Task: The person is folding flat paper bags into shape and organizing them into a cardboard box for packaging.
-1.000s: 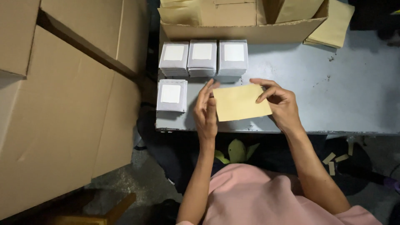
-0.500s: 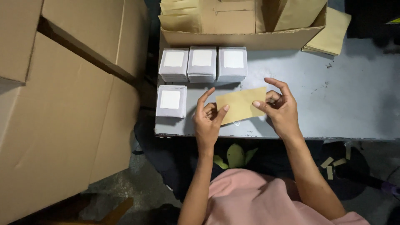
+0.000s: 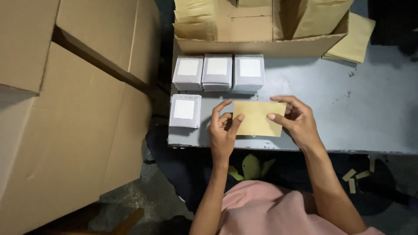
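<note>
A person in a pink top holds a small tan paper envelope (image 3: pixel 257 118) just above the near edge of a grey worktop (image 3: pixel 348 113). The left hand (image 3: pixel 223 130) pinches its left end between thumb and fingers, while the right hand (image 3: pixel 298 122) clamps the right end the same way. Four stacks of grey packets (image 3: pixel 217 72) with white squares sit beside the left hand, three in a row and one nearer. An open cardboard box (image 3: pixel 261 43) of tan envelopes stands behind.
</note>
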